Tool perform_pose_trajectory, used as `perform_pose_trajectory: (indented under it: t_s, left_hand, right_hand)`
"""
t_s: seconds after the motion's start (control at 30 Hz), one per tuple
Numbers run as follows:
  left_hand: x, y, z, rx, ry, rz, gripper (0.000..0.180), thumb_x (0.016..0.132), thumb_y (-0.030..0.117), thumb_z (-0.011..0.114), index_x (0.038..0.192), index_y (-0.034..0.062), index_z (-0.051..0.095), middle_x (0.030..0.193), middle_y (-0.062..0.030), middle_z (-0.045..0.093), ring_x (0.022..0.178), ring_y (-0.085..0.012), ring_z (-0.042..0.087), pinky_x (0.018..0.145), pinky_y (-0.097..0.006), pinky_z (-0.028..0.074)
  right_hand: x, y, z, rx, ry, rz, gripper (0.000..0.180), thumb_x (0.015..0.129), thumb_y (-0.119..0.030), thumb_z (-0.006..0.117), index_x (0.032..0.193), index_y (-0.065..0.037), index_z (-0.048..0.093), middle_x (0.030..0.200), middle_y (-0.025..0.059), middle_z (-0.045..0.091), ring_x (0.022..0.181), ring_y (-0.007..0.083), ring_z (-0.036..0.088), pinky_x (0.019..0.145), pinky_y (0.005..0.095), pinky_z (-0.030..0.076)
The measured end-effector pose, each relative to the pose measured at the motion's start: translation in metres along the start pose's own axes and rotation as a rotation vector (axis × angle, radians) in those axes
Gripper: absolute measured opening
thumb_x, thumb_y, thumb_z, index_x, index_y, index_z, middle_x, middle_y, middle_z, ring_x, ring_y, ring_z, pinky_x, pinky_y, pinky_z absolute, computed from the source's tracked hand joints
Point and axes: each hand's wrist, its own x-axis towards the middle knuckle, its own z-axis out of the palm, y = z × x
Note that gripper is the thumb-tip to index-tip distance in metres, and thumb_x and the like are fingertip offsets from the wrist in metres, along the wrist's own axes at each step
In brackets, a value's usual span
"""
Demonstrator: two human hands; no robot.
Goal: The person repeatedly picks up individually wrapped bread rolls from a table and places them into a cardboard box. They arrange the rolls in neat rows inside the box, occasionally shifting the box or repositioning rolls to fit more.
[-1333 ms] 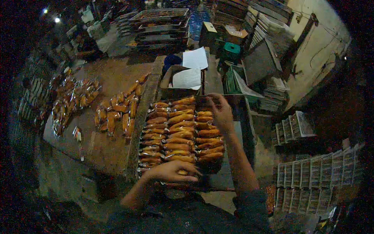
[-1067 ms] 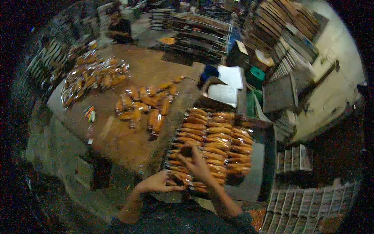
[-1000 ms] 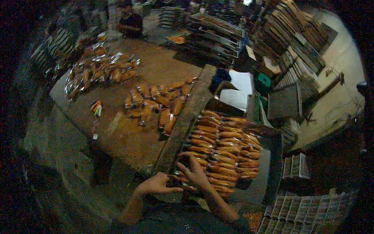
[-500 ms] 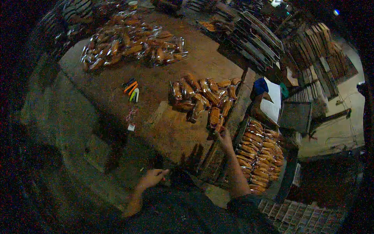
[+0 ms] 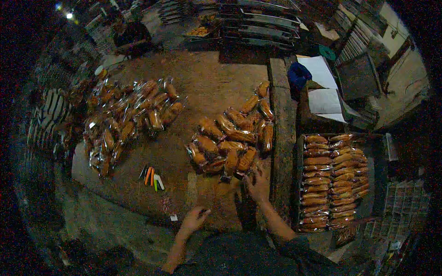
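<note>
Head view: our right hand [image 5: 258, 184] has left the tray [image 5: 300, 184] — now fingering wrapped buns [image 5: 230, 142]; grip indiscernible; left hand [image 5: 193, 219] rests unclenched.

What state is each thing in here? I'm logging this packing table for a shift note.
Left hand: open, resting on the table edge.
Right hand: reaching into the middle heap, grip unclear.
Middle heap of wrapped buns: loose, unsorted on the table.
Left heap of wrapped buns: loose, spread out.
Tray: full of buns in neat rows.
Coloured pens: lying flat, untouched.
</note>
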Motion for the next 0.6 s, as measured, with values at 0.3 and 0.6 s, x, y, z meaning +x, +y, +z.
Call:
perform_pose_trajectory:
  t_s: [0.3, 0.6]
  left_hand:
    - [0.249, 0.038, -0.082, 0.317, 0.337, 0.446, 0.080, 0.079, 0.051, 0.082, 0.141, 0.0095, 0.052, 0.157, -0.0190, 0.036, 0.146, -0.0449, 0.031, 0.114, -0.057, 0.035]
    - [0.388, 0.077, -0.077, 0.743, 0.171, 0.267, 0.121, 0.064, 0.092, 0.060, 0.159, 0.0209, 0.034, 0.169, -0.0092, 0.020, 0.154, -0.0462, 0.005, 0.113, -0.078, 0.000]
  right_hand:
    - [0.294, 0.062, -0.061, 0.251, 0.430, -0.050, 0.038, 0.096, -0.026, 0.068, 0.127, -0.005, 0.063, 0.144, 0.0242, 0.048, 0.132, 0.0424, 0.049, 0.110, 0.0465, 0.042]
    - [0.442, 0.136, 0.064, -0.334, -0.063, -0.156, 0.061, 0.093, -0.056, 0.063, 0.138, -0.014, 0.060, 0.163, 0.0250, 0.026, 0.150, 0.0469, 0.022, 0.119, 0.0538, 0.030]
